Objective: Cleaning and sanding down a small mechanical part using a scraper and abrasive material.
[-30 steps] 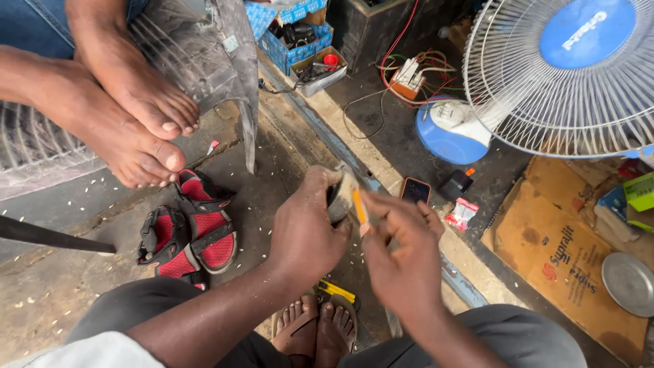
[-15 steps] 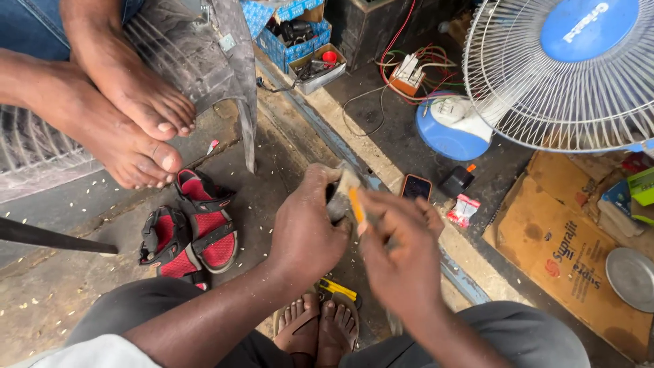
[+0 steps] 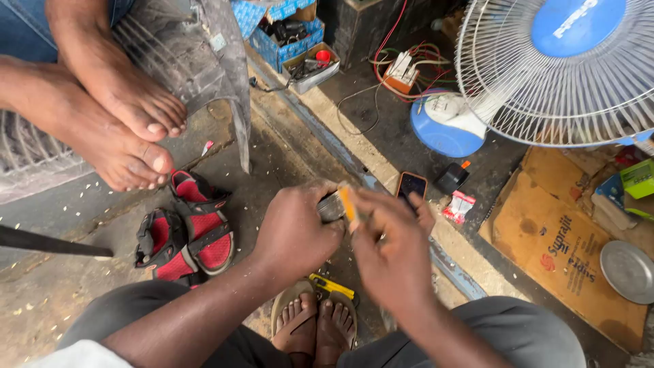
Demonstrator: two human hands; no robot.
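Gritty concrete floor [image 3: 61, 300]; table fan [image 3: 558, 68], flattened cardboard [image 3: 558, 252] at right.

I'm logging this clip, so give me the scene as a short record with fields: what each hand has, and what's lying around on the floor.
left hand: gripping a small dark metal part
right hand: holding an orange-handled tool against the part
below the hands: yellow tool by the person's sandalled feet
floor left: red sandals, another person's bare feet
floor right: phone, fan, cardboard, metal plate
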